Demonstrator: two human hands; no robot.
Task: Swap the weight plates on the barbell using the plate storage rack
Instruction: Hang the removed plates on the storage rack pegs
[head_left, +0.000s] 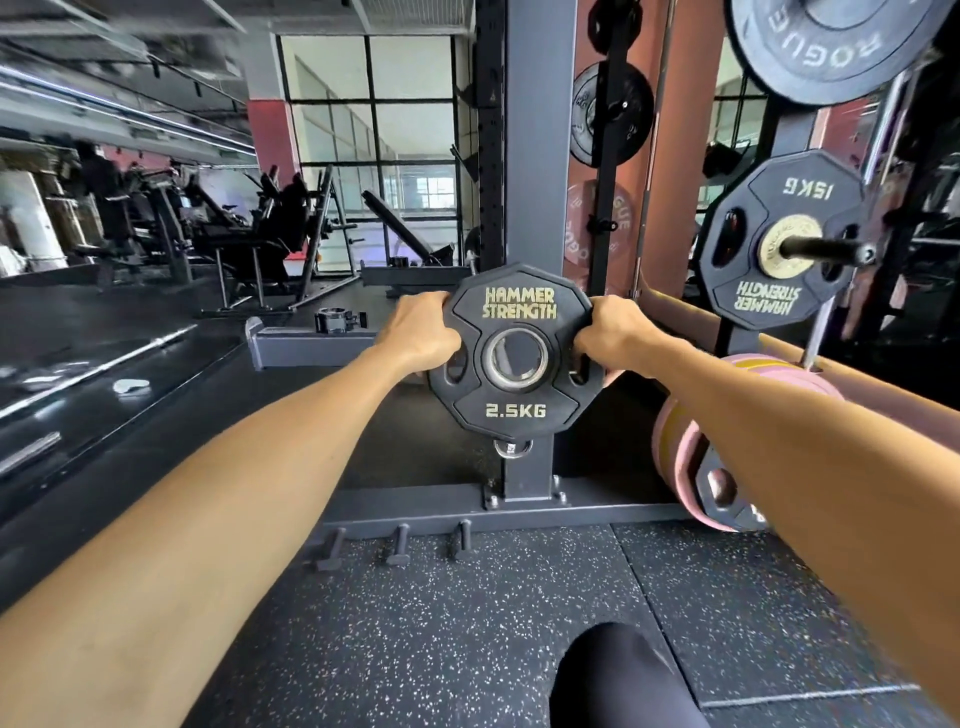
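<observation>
A small black plate marked 2.5KG (514, 410) is held upright in front of the grey rack post (535, 156). My left hand (423, 330) grips its left edge with fingers curled through a side slot. My right hand (615, 332) grips the right edge the same way. Through the plate's steel centre hole (515, 358) a short peg on the post shows. To the right a black 15KG plate (779, 244) hangs on a dark horizontal peg (826, 249). A larger black plate (826, 47) sits above it.
Pink plates (696, 467) sit low on the right by the rack base. Three short pegs (400, 545) stick out of the rack's floor beam. A collar clamp (337, 319) rests on a grey beam to the left. More plates (613, 114) hang behind the post. My knee (618, 680) is at the bottom.
</observation>
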